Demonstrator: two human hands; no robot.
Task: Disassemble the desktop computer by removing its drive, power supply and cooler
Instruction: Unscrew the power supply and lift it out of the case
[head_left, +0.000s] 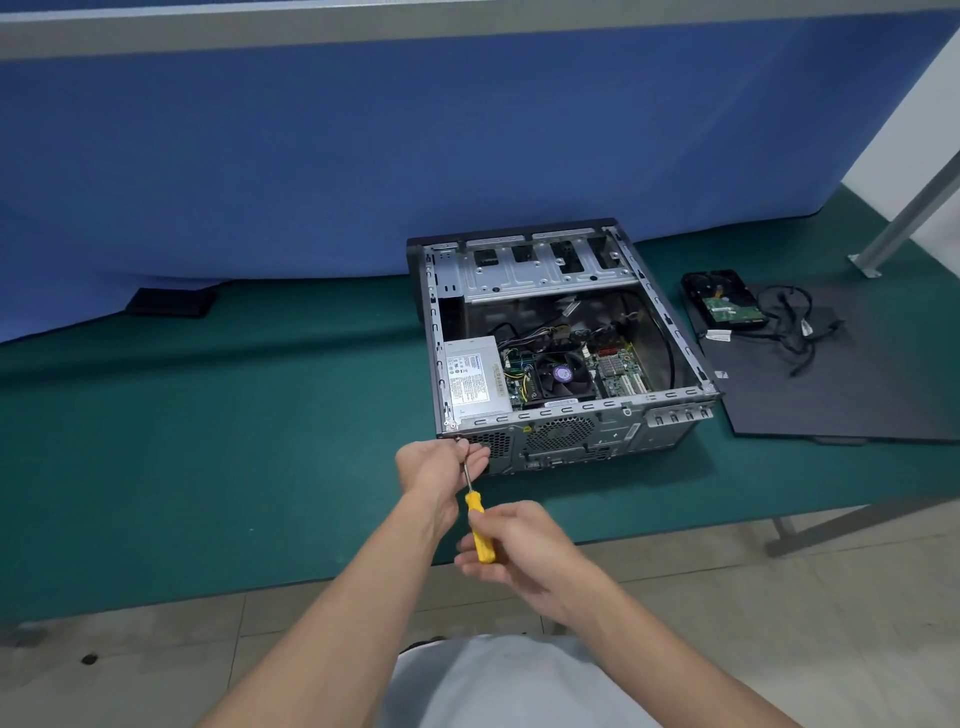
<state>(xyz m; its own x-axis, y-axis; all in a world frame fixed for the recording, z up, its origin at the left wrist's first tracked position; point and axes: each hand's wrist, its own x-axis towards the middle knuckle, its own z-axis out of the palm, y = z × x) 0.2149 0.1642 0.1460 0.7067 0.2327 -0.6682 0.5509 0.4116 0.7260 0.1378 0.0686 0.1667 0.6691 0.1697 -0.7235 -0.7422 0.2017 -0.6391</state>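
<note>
An open desktop case (670, 325) lies on the green table. Inside it sit a grey power supply (471, 376) at the near left and a black cooler fan (561, 373) on the motherboard. A removed hard drive (723, 300) lies to the right of the case. My right hand (519, 545) grips the yellow handle of a screwdriver (479, 525). Its tip meets the case's rear panel at the near left corner. My left hand (439, 465) pinches the metal shaft close to the tip.
A black side panel (841, 384) lies flat right of the case, with loose black cables (795, 325) on it. A blue partition (311, 156) stands behind the table. A small black object (171, 302) lies at the far left. The table edge (260, 597) runs near my body.
</note>
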